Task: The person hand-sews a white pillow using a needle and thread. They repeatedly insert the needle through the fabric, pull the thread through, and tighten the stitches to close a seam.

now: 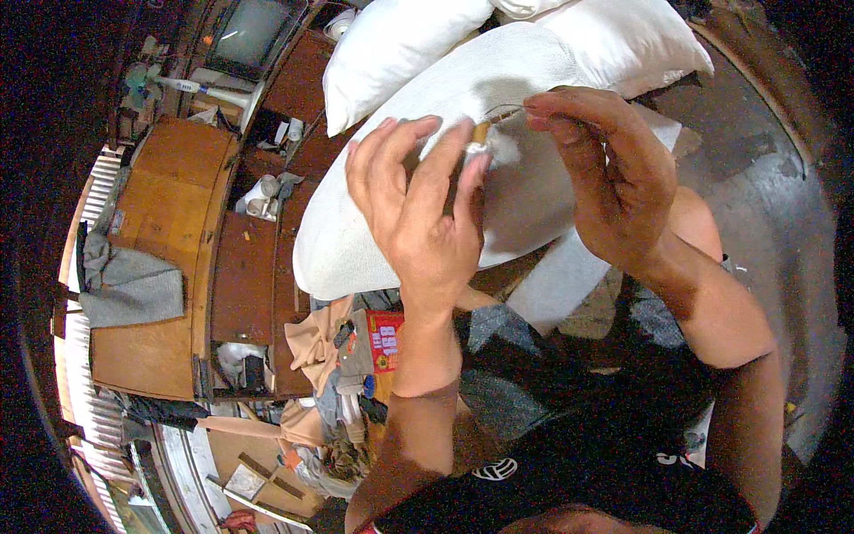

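Observation:
My left hand (418,209) is raised in front of me, its fingertips pinched on a small pale object (479,138) with a yellowish end. My right hand (605,173) is close beside it, thumb and forefinger pinched on a thin thread or needle (503,110) that runs toward the left hand's object. Both hands hover over a large white woven pillow (525,205) that lies across my lap. Whether the thread joins the small object is too fine to tell.
More white pillows (391,53) are stacked beyond. A brown wooden cabinet (165,267) with a grey cloth (124,285) stands at left, with a fan (147,82) and a screen (249,31) behind. Clutter and a red packet (387,338) lie below. Grey concrete floor (765,205) at right.

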{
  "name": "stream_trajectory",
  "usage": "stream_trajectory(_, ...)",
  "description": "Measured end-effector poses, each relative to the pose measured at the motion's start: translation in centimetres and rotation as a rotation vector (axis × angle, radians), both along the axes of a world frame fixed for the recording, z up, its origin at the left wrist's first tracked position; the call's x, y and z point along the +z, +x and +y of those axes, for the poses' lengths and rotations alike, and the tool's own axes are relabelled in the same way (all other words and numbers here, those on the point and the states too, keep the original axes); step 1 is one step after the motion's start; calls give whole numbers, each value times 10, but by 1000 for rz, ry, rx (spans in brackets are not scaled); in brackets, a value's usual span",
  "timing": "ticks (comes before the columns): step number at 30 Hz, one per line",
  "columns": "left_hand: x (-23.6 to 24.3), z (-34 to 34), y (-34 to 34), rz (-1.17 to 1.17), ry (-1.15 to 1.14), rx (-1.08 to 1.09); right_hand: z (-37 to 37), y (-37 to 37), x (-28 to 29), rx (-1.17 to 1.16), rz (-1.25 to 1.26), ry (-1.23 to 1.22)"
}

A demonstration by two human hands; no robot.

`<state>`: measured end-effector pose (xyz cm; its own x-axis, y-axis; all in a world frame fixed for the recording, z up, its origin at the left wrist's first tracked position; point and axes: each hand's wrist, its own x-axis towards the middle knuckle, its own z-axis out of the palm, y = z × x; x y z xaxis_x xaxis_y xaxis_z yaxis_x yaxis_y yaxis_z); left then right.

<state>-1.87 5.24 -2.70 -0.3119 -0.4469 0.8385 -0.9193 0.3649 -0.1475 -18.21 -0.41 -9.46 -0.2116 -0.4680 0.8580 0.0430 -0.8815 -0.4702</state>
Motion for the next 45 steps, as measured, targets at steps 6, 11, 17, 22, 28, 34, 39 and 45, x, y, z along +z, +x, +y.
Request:
stream_trajectory(6,-7,5,16,491,35,-333,2,-2,0,39,19,11)
stream_trajectory(11,-10,9,7,406,32,-227,3,-7,2,45,28,9)
stream_trajectory(17,-3,10,4,167,135,27,3,-2,6,48,-23,3)
stream_trajectory(22,1,9,7,134,176,27,5,-3,6,45,-37,57)
stream_trajectory(28,16,10,3,-17,224,103,0,-2,4,26,-19,17)
stream_trajectory(34,13,7,6,66,236,76,-2,-5,3,13,32,-44)
stream_trajectory(39,5,3,9,109,150,56,1,-17,12,-180,183,-215)
stream_trajectory(45,6,1,12,140,145,-43,-10,-12,7,-177,134,-173)
